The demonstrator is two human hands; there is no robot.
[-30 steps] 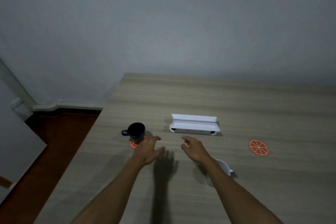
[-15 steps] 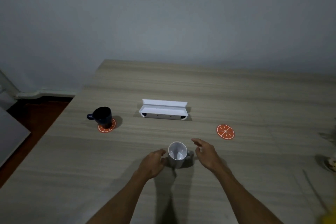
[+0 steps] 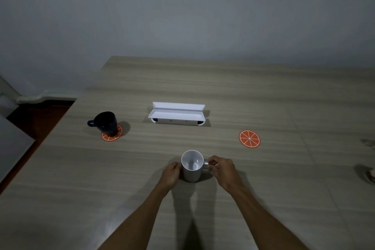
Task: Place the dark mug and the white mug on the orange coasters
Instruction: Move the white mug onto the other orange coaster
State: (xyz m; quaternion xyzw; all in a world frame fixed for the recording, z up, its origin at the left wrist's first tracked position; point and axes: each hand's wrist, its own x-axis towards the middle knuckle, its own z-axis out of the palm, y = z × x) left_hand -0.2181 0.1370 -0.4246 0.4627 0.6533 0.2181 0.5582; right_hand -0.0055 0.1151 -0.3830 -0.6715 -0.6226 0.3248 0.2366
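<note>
Both hands close on the white mug (image 3: 192, 165) standing on the desk (image 3: 263, 95): left hand (image 3: 171, 174) against its side, right hand (image 3: 223, 171) pinching the handle. The dark mug (image 3: 106, 122) sits on the left orange coaster (image 3: 112, 135); the right orange coaster (image 3: 249, 139) lies bare.

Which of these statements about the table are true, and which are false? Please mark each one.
1. The dark mug stands on an orange coaster. True.
2. The white mug stands on the right coaster. False: that coaster is bare, and the mug is on the table, nearer the person.
3. The right hand is at the white mug's handle. True.
4. The left hand holds the dark mug. False: it is against the left side of the white mug.
5. The white box lies between the two coasters, farther back. True.
6. The white mug lies on its side. False: it stands upright, opening upward.
</note>
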